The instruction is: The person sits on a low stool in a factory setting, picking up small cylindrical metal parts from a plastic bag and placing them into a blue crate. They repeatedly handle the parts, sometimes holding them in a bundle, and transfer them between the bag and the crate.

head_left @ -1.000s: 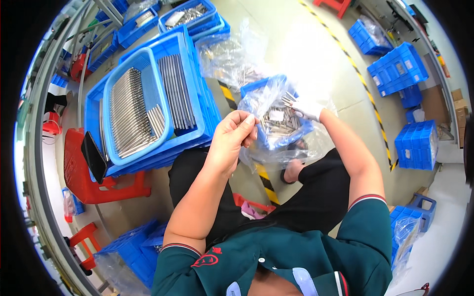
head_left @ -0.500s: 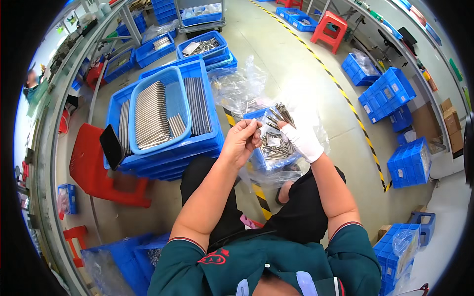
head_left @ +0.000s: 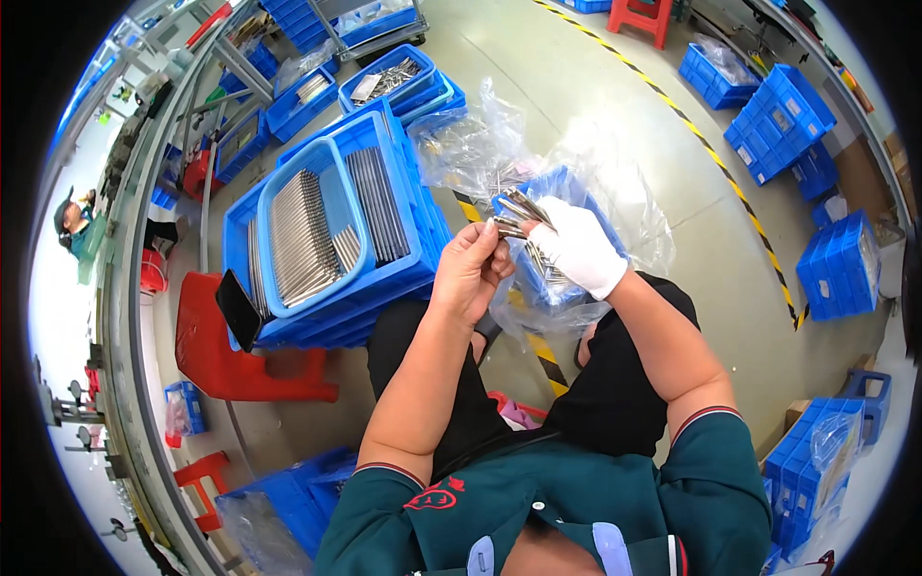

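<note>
My right hand (head_left: 584,252), in a white glove, is wrapped round a bunch of short metal rods (head_left: 523,205) with their ends pointing up and left. Bare, my left hand (head_left: 474,267) has its thumb and fingers pinched at the end of one rod beside that bunch. Below both hands is a small blue bin (head_left: 569,182) lined with clear plastic, with more metal rods in it, partly hidden by the glove. To the left, a light blue tray (head_left: 359,206) holds neat rows of silver rods (head_left: 305,230). It sits on stacked blue crates (head_left: 423,252).
Dark rods (head_left: 376,204) lie beside the tray, and a phone-like black slab (head_left: 238,309) leans at the crate's corner. A red stool (head_left: 216,336) stands left. Clear plastic (head_left: 471,144) spreads beyond the bin. More blue crates (head_left: 840,274) stand right, past striped floor tape (head_left: 715,173). A person (head_left: 82,226) is far left.
My left hand has come up to the rods in the gloved hand. The bunch has tipped over toward the left. The whole view has shifted, with the scene sliding rightward.
</note>
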### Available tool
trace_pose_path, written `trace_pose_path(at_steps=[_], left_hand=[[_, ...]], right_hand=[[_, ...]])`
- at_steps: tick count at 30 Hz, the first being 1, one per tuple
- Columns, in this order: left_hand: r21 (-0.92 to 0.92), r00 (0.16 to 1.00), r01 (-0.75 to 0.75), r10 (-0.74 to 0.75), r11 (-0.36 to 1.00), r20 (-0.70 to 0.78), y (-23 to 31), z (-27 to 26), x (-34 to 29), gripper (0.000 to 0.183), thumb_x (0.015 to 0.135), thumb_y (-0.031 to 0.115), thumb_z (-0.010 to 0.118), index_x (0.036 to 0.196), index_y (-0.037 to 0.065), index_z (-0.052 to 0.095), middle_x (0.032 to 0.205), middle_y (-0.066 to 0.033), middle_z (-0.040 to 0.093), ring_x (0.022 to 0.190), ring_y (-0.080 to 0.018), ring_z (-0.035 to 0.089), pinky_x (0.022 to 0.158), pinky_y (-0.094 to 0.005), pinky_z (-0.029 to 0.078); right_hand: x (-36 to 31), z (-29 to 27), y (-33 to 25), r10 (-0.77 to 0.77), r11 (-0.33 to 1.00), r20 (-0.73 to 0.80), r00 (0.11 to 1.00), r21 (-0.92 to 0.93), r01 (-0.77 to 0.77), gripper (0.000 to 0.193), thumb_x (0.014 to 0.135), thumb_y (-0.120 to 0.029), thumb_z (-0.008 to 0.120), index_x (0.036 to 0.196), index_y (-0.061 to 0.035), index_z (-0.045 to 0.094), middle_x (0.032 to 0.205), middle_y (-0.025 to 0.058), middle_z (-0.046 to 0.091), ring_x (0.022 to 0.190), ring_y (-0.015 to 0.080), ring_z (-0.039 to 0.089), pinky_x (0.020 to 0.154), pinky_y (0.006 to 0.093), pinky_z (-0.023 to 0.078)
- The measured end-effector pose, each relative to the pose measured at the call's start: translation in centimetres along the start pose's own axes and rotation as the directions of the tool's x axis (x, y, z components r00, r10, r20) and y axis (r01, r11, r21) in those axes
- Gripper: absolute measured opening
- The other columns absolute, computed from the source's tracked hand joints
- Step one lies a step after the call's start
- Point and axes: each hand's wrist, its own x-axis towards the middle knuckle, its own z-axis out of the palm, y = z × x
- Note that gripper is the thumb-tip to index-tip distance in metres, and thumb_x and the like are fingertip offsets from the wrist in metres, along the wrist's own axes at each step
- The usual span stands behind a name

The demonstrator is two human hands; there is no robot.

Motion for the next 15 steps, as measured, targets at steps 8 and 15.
trace_pose_path(at_steps=[8,15], left_hand=[[0.448,0.973,-0.15,0.211,0.881,-0.089,0.2,1.3,-0.1,0.011,0.089,0.012,0.062,0.088,0.002,0.059,0.071,-0.0052,0.06,0.059,-0.0114,0.053,0.057,-0.0245,0.043],[0.427,0.992,-0.048,0.092,0.903,-0.082,0.7,0.8,0.5,0.016,0.087,0.015,0.065,0.083,0.001,0.058,0.068,-0.0071,0.06,0.057,-0.0125,0.054,0.053,-0.0249,0.045]], right_hand=[[-0.5,-1.0,0.7,0.01,0.998,0.036,0.999,-0.069,-0.008,0.026,0.089,-0.028,0.054,0.088,-0.003,0.053,0.075,0.0191,0.058,0.071,0.0374,0.058,0.063,0.043,0.043],[-0.7,-0.5,1.6,-0.058,0.994,-0.026,0.998,-0.098,0.055,0.026,0.089,-0.029,0.053,0.089,-0.0032,0.052,0.075,0.0194,0.059,0.074,0.039,0.058,0.065,0.045,0.044]])
